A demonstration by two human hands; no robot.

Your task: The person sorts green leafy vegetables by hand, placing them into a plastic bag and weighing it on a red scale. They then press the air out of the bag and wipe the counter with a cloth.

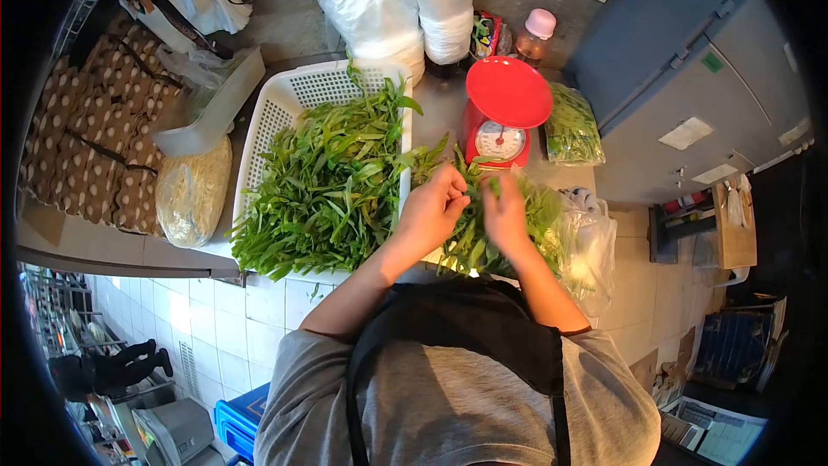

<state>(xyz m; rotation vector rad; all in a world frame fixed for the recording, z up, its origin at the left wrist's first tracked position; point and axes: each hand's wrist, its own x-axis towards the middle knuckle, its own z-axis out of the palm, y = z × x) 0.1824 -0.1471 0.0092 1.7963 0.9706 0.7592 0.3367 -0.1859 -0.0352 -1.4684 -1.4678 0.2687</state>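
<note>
Head view, and here are both hands together over the loose leafy greens [470, 242] on the table [438, 105], right in front of the apron. The left hand [431, 212] has its fingers curled in toward the thumb; whether a stem sits in that pinch, I cannot tell. The right hand [506, 217] is beside it, fingers bent down at the leaves, and again its hold is hidden. Over at nine to ten o'clock from them, the white perforated basket [317, 85] is heaped with long-leaved stems, some spilling over its near rim. The red dial scale [509, 97] stands at one o'clock, bagged greens [573, 125] at two, a clear plastic bag [595, 250] at about four. For good handling here, I'd say work a few stems at a time, take them by the firm stalk rather than the blade, and use a light fingertip pinch so nothing bruises. Keeping the movements low over the pile should stop bits straying toward the scale.
</note>
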